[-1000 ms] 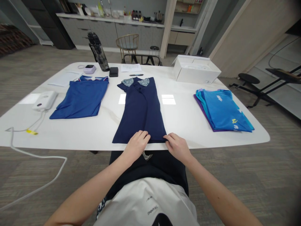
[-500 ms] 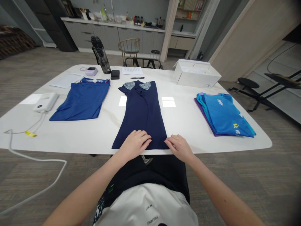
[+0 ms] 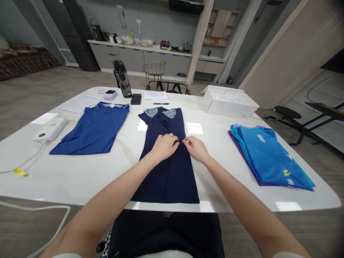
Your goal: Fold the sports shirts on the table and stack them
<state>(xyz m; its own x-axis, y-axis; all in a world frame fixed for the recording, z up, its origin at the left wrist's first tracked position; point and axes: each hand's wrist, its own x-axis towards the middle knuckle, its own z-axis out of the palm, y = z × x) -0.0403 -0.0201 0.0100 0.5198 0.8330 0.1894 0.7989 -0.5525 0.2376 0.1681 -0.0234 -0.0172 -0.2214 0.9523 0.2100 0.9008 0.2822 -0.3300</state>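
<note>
A dark navy garment lies lengthwise on the white table, its patterned pieces at the far end and its wide hem near the front edge. My left hand rests on the middle of the garment, fingers curled together. At the garment's right edge, my right hand has thumb and fingertips pinched on the dark cloth. The cloth under both hands lies flat, and a crease runs down its middle. What is between my left fingertips is too small to make out.
A blue shirt lies folded at left, near a white power strip with a cable. At right is a stack of blue and purple clothes. A bottle, black wallet, pen and white box stand behind.
Both hands have moved from the hem up to the middle of the navy garment. The view has tilted upward, showing more of the kitchen.
</note>
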